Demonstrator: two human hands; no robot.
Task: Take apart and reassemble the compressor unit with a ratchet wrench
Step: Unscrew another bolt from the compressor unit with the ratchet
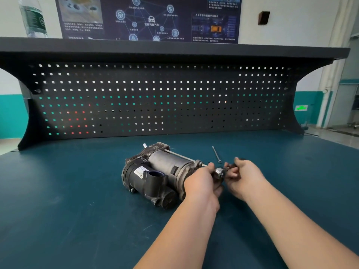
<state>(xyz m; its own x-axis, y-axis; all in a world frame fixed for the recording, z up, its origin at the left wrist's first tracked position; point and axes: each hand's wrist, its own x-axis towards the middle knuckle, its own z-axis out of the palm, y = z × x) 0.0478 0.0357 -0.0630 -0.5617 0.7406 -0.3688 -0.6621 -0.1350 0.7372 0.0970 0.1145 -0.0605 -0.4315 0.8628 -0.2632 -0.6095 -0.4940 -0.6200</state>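
Note:
The compressor unit [155, 172], grey metal and black plastic, lies on its side in the middle of the teal bench top [77, 191]. My left hand [202, 181] sits at the unit's right end, its fingers curled round the silver head of the ratchet wrench [219, 171]. My right hand [242, 175] grips the wrench's dark handle just to the right; most of the handle is hidden in the fist. A long bolt still runs along the top of the unit.
One loose long bolt [216, 154] lies on the bench behind my hands. A black pegboard back panel [155, 98] with a shelf stands at the rear. A water bottle [33, 16] stands on the shelf at the far left.

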